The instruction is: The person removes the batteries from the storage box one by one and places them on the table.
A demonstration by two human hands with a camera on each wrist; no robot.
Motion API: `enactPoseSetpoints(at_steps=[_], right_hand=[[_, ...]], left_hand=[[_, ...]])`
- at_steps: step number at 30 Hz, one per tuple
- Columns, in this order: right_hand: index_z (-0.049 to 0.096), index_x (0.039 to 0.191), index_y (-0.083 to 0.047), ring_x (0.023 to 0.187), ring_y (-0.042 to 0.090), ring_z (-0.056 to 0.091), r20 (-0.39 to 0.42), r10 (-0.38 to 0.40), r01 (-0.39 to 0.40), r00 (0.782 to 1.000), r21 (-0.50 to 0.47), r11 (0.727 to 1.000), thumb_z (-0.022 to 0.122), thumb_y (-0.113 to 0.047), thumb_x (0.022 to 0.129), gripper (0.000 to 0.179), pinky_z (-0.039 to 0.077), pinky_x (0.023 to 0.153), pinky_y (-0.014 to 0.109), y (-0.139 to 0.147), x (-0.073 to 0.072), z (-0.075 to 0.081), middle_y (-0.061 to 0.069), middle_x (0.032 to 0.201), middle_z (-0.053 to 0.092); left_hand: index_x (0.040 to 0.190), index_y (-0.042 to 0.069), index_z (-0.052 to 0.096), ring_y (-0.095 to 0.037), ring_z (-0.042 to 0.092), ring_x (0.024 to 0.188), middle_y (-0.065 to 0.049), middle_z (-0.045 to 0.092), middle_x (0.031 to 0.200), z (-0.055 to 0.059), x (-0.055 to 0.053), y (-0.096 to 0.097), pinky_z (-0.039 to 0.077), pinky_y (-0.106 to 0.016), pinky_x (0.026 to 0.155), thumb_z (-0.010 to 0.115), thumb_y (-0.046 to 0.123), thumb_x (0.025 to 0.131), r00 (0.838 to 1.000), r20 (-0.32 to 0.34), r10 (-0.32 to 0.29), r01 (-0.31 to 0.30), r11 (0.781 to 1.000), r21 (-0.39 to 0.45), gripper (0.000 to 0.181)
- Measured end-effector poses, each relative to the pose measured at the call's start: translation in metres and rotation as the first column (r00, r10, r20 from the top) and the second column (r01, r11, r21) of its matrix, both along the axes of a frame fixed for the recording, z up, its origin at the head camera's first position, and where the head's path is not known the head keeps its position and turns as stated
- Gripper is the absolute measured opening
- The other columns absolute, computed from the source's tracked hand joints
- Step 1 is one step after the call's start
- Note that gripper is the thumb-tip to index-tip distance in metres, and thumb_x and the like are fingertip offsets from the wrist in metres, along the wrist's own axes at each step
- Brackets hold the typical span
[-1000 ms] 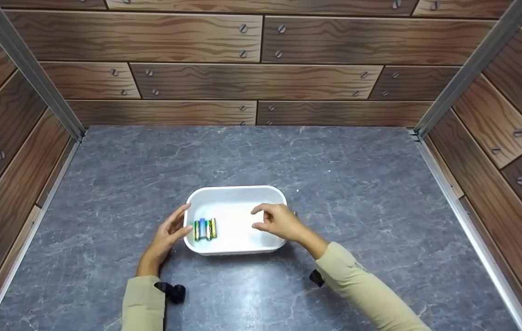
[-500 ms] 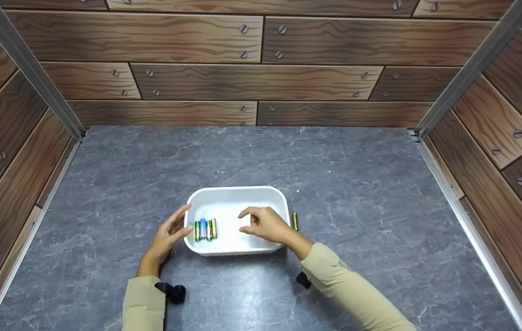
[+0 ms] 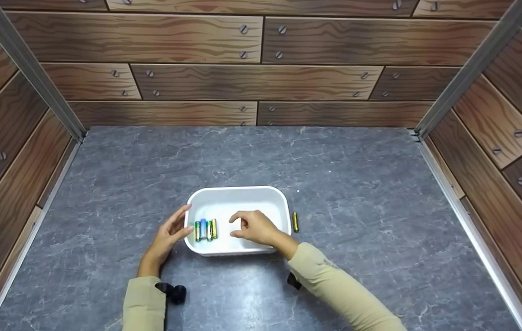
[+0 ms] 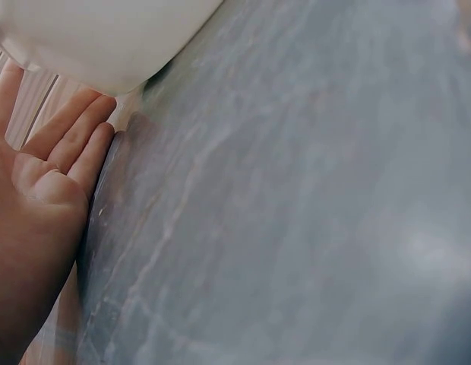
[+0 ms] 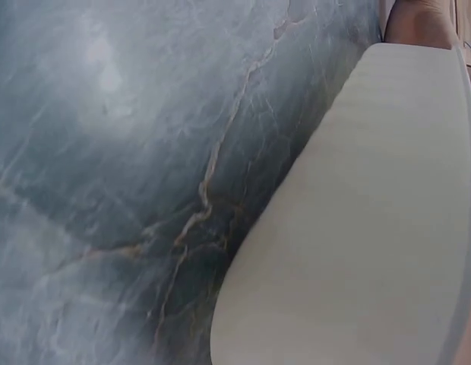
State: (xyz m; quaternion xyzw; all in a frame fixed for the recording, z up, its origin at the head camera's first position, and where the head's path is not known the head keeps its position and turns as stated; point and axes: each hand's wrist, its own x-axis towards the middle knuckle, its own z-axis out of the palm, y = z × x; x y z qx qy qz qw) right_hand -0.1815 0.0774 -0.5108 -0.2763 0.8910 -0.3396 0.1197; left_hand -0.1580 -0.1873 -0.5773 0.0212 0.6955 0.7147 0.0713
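Note:
A white rectangular tub [image 3: 238, 187] stands on the grey marbled tabletop. Several batteries, green-gold, blue and gold, lie side by side at its left end, the blue one [image 3: 203, 229] among them. My left hand [image 3: 169, 234] rests against the tub's left end, thumb tip at the rim; the left wrist view has its fingers fairly straight beside the tub wall [image 4: 106, 46]. Over the middle of the tub, my right hand [image 3: 256, 227] has thumb and index finger apart, with nothing seen between them. The tub wall [image 5: 349, 228] hides most of it in the right wrist view.
One gold and dark battery [image 3: 295, 222] lies on the tabletop [image 3: 362, 193] just outside the tub's right end. Wood-patterned walls [image 3: 261, 82] enclose the table at the back and sides, with metal posts [image 3: 463, 69] at the corners.
My right hand has moved left over the tub from its right end toward the batteries, uncovering the battery outside. The left hand, tub and batteries have stayed in place.

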Motion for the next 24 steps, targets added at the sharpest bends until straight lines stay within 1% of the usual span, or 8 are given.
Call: enactPoseSetpoints(at_steps=[1, 5, 8, 12, 14, 20, 22, 24], right_hand=[[0.069, 0.108, -0.003, 0.055, 0.004, 0.039, 0.004, 0.003, -0.003, 1.000, 0.001, 1.000, 0.073, -0.017, 0.084, 0.028, 0.032, 0.057, 0.016, -0.001, 0.000, -0.001, -0.004, 0.062, 0.047], [0.068, 0.109, -0.002, 0.055, 0.004, 0.039, 0.026, 0.005, -0.005, 1.000, 0.017, 1.000, 0.073, -0.017, 0.084, 0.029, 0.032, 0.058, 0.017, -0.006, -0.001, -0.004, -0.007, 0.061, 0.044], [0.068, 0.110, -0.003, 0.055, 0.004, 0.039, 0.041, -0.003, 0.002, 0.999, 0.034, 0.999, 0.074, -0.017, 0.084, 0.030, 0.033, 0.059, 0.017, -0.010, -0.002, -0.007, -0.008, 0.061, 0.044], [0.068, 0.111, -0.006, 0.055, 0.003, 0.039, 0.055, -0.014, 0.012, 0.998, 0.046, 0.999, 0.075, -0.018, 0.082, 0.032, 0.032, 0.057, 0.016, -0.017, -0.005, -0.010, -0.007, 0.061, 0.046], [0.068, 0.111, -0.006, 0.055, 0.003, 0.040, 0.063, -0.019, 0.016, 0.998, 0.054, 0.998, 0.076, -0.019, 0.081, 0.034, 0.032, 0.057, 0.016, -0.020, -0.007, -0.011, -0.006, 0.062, 0.047], [0.067, 0.114, -0.006, 0.057, 0.004, 0.041, 0.068, -0.044, 0.039, 0.997, 0.070, 0.997, 0.079, -0.018, 0.078, 0.039, 0.032, 0.057, 0.017, -0.030, -0.012, -0.011, -0.006, 0.064, 0.047], [0.066, 0.115, -0.007, 0.058, 0.005, 0.041, 0.071, -0.055, 0.049, 0.996, 0.075, 0.996, 0.080, -0.018, 0.077, 0.042, 0.031, 0.057, 0.017, -0.034, -0.012, -0.012, -0.007, 0.065, 0.046], [0.066, 0.116, -0.008, 0.058, 0.004, 0.040, 0.074, -0.064, 0.058, 0.995, 0.082, 0.995, 0.081, -0.019, 0.076, 0.044, 0.031, 0.057, 0.017, -0.037, -0.013, -0.013, -0.008, 0.065, 0.045]], left_hand=[[0.147, 0.002, 0.036, -0.005, 0.053, 0.123, -0.025, 0.040, 0.150, 0.000, 0.000, 0.000, 0.046, -0.015, 0.095, 0.061, -0.001, 0.089, 1.000, 0.006, 0.002, -0.002, 1.000, 0.004, 0.063], [0.147, 0.005, 0.037, -0.014, 0.052, 0.129, -0.023, 0.041, 0.150, 0.000, 0.000, 0.000, 0.046, -0.015, 0.094, 0.062, 0.000, 0.089, 1.000, 0.022, 0.008, -0.008, 1.000, -0.005, 0.063], [0.148, 0.005, 0.037, -0.009, 0.053, 0.125, -0.023, 0.042, 0.150, 0.000, 0.000, 0.000, 0.047, -0.015, 0.094, 0.062, 0.001, 0.089, 1.000, 0.020, 0.008, -0.008, 1.000, -0.016, 0.064], [0.148, 0.005, 0.037, 0.004, 0.054, 0.115, -0.024, 0.041, 0.150, 0.000, 0.000, 0.000, 0.047, -0.015, 0.093, 0.062, 0.001, 0.089, 1.000, 0.011, 0.006, -0.006, 1.000, -0.011, 0.064], [0.147, 0.004, 0.037, 0.004, 0.054, 0.115, -0.025, 0.041, 0.149, -0.001, 0.000, 0.000, 0.048, -0.016, 0.093, 0.062, 0.000, 0.089, 1.000, 0.007, 0.006, -0.006, 1.000, -0.009, 0.063], [0.147, 0.003, 0.037, -0.006, 0.053, 0.123, -0.024, 0.041, 0.150, 0.001, 0.000, 0.000, 0.047, -0.016, 0.094, 0.061, -0.002, 0.089, 1.000, 0.014, 0.012, -0.013, 1.000, 0.007, 0.063], [0.147, 0.003, 0.037, -0.005, 0.053, 0.122, -0.023, 0.041, 0.150, 0.002, 0.001, 0.001, 0.047, -0.016, 0.094, 0.061, -0.002, 0.089, 1.000, 0.013, 0.012, -0.012, 1.000, 0.011, 0.063], [0.147, 0.002, 0.037, 0.000, 0.054, 0.119, -0.024, 0.041, 0.150, 0.002, 0.001, 0.001, 0.047, -0.016, 0.093, 0.060, -0.003, 0.089, 1.000, 0.010, 0.011, -0.011, 1.000, 0.008, 0.063]])
